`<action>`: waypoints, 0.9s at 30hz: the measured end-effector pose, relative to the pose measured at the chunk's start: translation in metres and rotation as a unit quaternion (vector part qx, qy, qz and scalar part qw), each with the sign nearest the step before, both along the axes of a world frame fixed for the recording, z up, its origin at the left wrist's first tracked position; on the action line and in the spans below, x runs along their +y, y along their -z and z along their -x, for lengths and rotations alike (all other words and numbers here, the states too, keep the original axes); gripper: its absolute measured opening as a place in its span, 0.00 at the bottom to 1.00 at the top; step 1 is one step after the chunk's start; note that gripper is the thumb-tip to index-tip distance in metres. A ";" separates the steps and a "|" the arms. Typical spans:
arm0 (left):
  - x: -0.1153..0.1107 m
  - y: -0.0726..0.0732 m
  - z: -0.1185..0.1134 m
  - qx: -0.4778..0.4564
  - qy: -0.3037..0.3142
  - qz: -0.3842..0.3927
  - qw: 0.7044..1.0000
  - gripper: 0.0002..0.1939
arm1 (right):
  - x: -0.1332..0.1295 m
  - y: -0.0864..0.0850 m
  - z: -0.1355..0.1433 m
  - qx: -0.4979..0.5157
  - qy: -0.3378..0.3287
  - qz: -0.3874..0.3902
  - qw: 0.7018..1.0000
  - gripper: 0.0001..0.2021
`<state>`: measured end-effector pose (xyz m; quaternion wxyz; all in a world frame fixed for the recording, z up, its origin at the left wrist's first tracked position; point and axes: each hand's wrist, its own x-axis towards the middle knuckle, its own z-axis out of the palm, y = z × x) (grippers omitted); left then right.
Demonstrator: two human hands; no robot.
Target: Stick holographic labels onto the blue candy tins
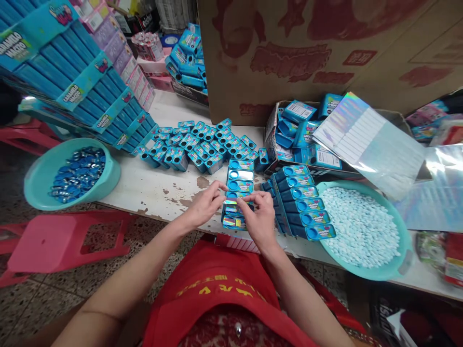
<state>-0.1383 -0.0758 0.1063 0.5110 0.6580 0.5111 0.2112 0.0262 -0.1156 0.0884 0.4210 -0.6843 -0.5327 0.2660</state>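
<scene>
A short column of blue candy boxes [240, 175] stands at the table's front edge, their printed tops facing up. Across one of the nearer tops lies a shiny rainbow-coloured sticker strip [231, 202]. My left hand [205, 204] pinches at its left end, fingers closed. From the other side my right hand [258, 212] presses thumb and fingertips together at the right end, partly covering the boxes. On the nearest box a similar shiny strip [231, 222] shows. To the right leans a banded group of blue boxes [304, 205].
Loose blue boxes with round holes [202, 144] crowd the table behind. A teal basin [112, 176] of blue-wrapped pieces is left; another teal basin [403, 246] holds pale candies. Sticker sheets [376, 144] lie over an open carton [269, 144]. Stacked display boxes [72, 72] and a pink stool [45, 243] stand left.
</scene>
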 end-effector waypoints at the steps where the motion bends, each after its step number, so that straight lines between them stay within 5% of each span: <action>1: 0.005 0.002 0.000 0.018 0.005 -0.014 1.000 0.11 | 0.005 0.002 0.001 -0.015 0.001 0.006 1.000 0.08; 8: 0.014 0.038 -0.009 0.029 -0.020 -0.031 0.999 0.09 | 0.019 0.020 -0.003 -0.021 0.031 0.014 0.999 0.07; 15: -0.018 0.066 -0.010 0.114 -0.098 -0.110 0.982 0.15 | 0.016 0.022 -0.008 0.082 0.065 0.089 0.991 0.18; 20: -0.047 0.069 -0.011 0.157 -0.009 -0.151 0.976 0.29 | 0.021 0.022 -0.007 0.034 0.069 0.093 0.993 0.16; 24: -0.063 0.080 0.008 0.189 -0.037 -0.134 0.972 0.20 | 0.011 0.021 -0.016 0.129 0.071 0.041 0.988 0.11; 27: -0.079 0.096 0.020 0.133 -0.017 -0.060 0.989 0.14 | -0.021 0.027 -0.019 0.151 0.130 -0.001 0.980 0.12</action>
